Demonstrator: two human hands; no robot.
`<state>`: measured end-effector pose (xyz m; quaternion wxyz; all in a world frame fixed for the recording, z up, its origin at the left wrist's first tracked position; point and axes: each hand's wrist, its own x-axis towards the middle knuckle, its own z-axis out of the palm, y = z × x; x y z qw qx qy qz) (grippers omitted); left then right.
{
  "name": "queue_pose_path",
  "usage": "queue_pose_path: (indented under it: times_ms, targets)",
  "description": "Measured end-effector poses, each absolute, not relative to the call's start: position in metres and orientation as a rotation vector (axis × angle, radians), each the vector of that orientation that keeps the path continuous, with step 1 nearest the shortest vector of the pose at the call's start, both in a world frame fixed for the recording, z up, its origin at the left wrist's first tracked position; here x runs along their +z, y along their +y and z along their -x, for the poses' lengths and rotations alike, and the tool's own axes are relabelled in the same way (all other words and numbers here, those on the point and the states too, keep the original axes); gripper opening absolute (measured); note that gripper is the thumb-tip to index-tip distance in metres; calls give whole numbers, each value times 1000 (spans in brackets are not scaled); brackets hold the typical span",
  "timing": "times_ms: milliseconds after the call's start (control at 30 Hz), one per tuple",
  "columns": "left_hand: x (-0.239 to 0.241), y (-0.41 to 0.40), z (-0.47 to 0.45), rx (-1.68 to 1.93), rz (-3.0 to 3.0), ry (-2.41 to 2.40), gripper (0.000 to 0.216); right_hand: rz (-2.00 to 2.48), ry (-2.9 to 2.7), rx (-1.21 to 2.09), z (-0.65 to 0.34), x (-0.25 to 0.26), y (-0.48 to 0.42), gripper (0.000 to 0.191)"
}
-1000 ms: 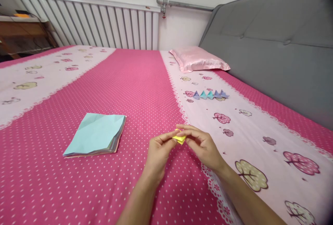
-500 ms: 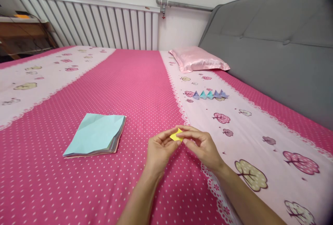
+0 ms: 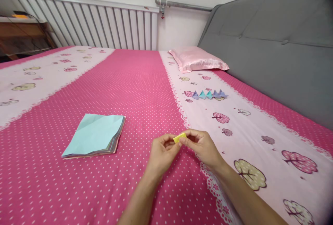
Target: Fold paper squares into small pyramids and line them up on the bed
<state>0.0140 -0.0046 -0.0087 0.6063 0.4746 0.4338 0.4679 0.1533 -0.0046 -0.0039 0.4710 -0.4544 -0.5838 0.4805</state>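
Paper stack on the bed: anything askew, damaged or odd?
Slightly. The paper stack is fanned at its right edge, sheets not squared, and the top light-blue sheet shows creases. The row of folded paper pieces sits tidy. Left hand and right hand pinch a small yellow folded paper between them.

left hand (image 3: 161, 152) + right hand (image 3: 204, 146): pinch yellow folded paper (image 3: 179, 137) | paper stack (image 3: 95, 135) left

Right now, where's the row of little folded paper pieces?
The row of folded paper pieces lies on the pale tree-print strip of the bedsheet, right of centre in the head view, beyond both hands and just short of the pink pillow.
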Motion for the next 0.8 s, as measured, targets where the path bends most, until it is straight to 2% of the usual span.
queue_pose_path:
  times_ms: [233,433,800]
  targets:
    - [-10,-6,-13,997,-1250,1038,29,1163,-1411,1132,-152,-5,-5,18]
    - [-9,-9,-15,995,-1294,1005,26,1191,-1455,1041,-153,-3,-7,24]
    - [-7,-9,-17,983,-1279,988,21,1136,-1347,1123,-153,-9,-5,30]
